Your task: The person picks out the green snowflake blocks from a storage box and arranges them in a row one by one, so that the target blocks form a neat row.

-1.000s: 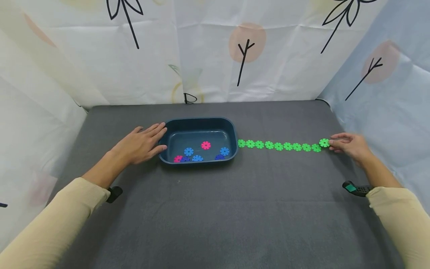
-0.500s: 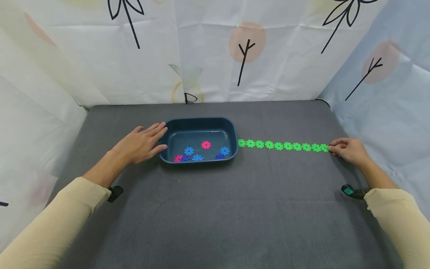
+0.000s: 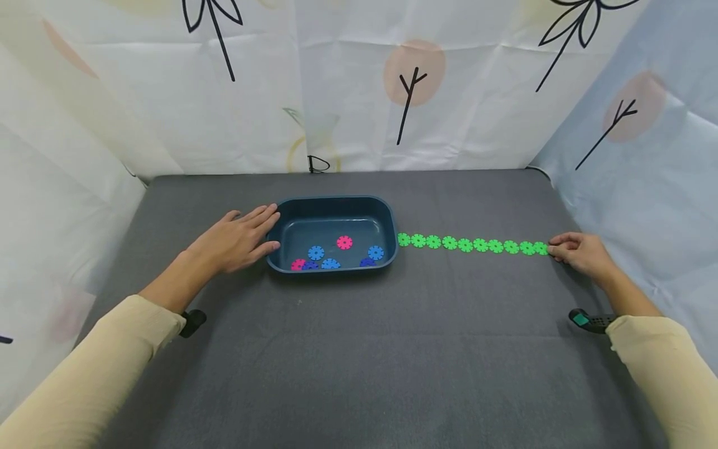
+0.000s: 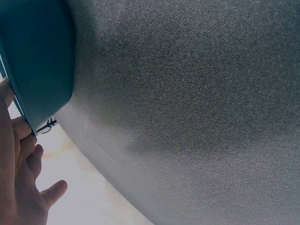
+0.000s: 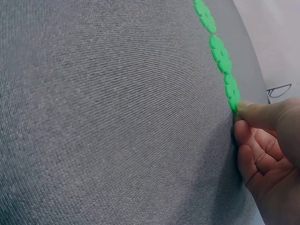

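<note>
A row of green flower-shaped discs [image 3: 465, 245] runs across the table from the right side of a dark blue tray [image 3: 336, 198]. At the row's right end, my right hand [image 3: 586, 252] pinches the last green disc [image 3: 540, 248] between thumb and fingertips. The right wrist view shows that disc [image 5: 232, 93] lying flat, its edge under the thumb. My left hand [image 3: 238, 242] rests on the tray's left rim with its fingers extended. In the left wrist view, fingertips touch the rim above the tray's outer wall [image 4: 40, 56].
Inside the tray lie a few pink discs [image 3: 344, 242] and several blue ones [image 3: 375, 252]. Grey cloth [image 3: 359, 362] covers the table. A printed white curtain [image 3: 348, 112] stands behind, with more curtain at both sides.
My right hand has lowered the last green disc, once raised above the line, down and slightly left into line with the row. The left hand and tray have stayed put.
</note>
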A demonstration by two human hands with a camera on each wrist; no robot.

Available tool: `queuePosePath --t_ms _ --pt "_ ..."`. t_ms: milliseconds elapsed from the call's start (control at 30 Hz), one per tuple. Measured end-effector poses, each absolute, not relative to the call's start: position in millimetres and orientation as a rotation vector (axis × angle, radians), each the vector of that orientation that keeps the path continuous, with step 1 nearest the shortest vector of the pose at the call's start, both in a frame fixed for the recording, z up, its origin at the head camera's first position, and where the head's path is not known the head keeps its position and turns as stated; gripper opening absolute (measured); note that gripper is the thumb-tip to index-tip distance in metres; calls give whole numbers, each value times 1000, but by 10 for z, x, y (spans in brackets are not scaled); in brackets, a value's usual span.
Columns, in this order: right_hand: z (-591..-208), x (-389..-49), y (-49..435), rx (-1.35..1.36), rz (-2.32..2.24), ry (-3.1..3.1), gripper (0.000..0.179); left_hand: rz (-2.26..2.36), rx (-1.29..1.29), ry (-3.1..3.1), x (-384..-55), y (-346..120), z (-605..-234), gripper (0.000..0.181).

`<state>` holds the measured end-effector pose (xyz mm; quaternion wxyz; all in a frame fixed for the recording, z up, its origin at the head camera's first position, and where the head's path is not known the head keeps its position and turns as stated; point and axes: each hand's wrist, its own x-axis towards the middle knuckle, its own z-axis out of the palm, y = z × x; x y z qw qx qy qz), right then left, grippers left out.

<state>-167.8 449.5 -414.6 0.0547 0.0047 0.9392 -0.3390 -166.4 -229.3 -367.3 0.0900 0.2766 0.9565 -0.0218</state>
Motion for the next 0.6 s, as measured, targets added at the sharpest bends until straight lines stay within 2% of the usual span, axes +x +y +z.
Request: queuePosePath --t_ms 200,367,600 --pt "-4106 -1706 4509 0 -975 2824 33 -40 832 2856 -1661 -2297 -3667 70" --pt "-3968 -1785 4479 -102 -724 2931 35 0 835 2858 -1656 -2309 -3690 71" --pt "-3700 -1970 4360 -36 -358 3173 59 41 775 2918 -1677 -2364 -3672 71"
